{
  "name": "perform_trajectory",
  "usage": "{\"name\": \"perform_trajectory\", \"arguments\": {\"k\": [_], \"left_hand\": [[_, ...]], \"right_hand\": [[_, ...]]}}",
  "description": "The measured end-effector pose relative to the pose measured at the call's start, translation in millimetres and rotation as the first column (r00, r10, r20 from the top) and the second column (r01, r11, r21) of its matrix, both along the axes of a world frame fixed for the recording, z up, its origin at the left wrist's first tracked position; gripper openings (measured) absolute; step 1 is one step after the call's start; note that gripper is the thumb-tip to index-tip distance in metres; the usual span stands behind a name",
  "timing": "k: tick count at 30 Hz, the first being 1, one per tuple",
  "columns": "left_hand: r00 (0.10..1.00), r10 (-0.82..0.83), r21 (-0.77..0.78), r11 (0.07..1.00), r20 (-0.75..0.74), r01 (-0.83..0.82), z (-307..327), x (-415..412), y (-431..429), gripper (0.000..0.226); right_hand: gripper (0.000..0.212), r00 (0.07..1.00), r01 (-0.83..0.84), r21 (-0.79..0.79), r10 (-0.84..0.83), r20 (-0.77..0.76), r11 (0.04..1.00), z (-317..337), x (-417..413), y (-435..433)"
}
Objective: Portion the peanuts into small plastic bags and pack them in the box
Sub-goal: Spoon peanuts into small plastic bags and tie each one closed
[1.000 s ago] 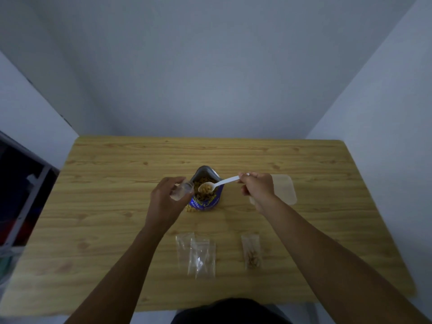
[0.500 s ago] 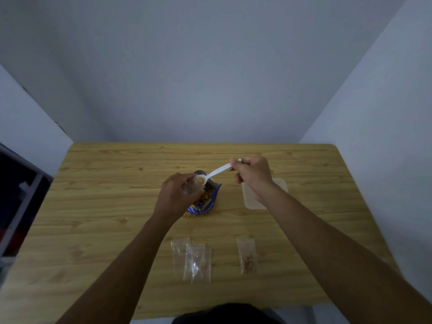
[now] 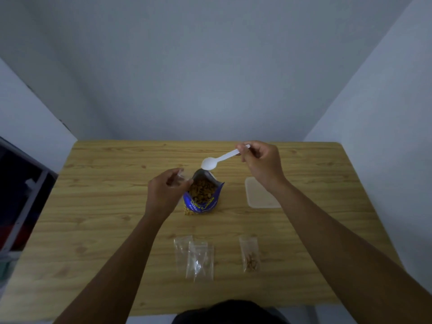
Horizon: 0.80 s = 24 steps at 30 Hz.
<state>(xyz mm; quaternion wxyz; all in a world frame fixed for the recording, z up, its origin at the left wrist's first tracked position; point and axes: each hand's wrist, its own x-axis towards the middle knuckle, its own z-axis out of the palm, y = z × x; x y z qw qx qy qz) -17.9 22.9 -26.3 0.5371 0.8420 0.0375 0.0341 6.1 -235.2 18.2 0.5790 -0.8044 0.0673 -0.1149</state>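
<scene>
Peanut pouch [image 3: 203, 195]: blue foil, yellow and white print on the front, too blurred to read. It stands open near table [image 3: 93, 206] centre, peanuts visible inside.

Left hand [image 3: 163, 195] sits just left of the pouch, fingers curled and pinching a small clear bag [image 3: 178, 180] at its top edge. The bag's contents can't be made out. Fingertips are right at the pouch's left rim; contact unclear.

Near edge, left to right: a pile of empty clear bags [image 3: 197, 259], overlapping, flat on the table. Apart from them to the right lies a filled bag [image 3: 250, 256], flat, with peanuts bunched in its lower half.

White plastic spoon [image 3: 219, 159]: bowl hovers just above the pouch's far rim, bowl looks empty, handle runs up and right into the right hand [image 3: 260, 161].

Right hand is closed on the handle end, thumb and forefinger pinching it, held above the table behind the pouch.

Box [image 3: 259, 195]: translucent, shallow, no label seen, sits right of the pouch, partly hidden under the right wrist. Looks empty.
</scene>
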Motion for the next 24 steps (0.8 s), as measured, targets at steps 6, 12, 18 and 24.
{"name": "perform_trajectory", "arguments": {"k": [6,12,18,24], "left_hand": [[0.999,0.036,0.115,0.993,-0.033,-0.032,-14,-6,9,0.044],[0.998,0.032,0.142,0.99,-0.045,-0.026,-22,-11,9,0.045],[0.999,0.017,0.124,0.992,-0.037,-0.012,-24,-10,8,0.044],[1.0,0.026,0.11,0.994,-0.013,-0.025,-26,-11,7,0.043]], "right_hand": [[0.013,0.994,-0.094,-0.218,0.08,-0.074,0.971,-39,-20,24],[0.012,0.987,-0.146,-0.28,0.118,-0.113,0.949,-63,-28,49],[0.015,0.982,-0.092,-0.247,0.046,-0.186,0.965,-60,-19,43],[0.011,0.974,-0.142,-0.259,0.089,-0.208,0.955,-71,-32,55]]}}
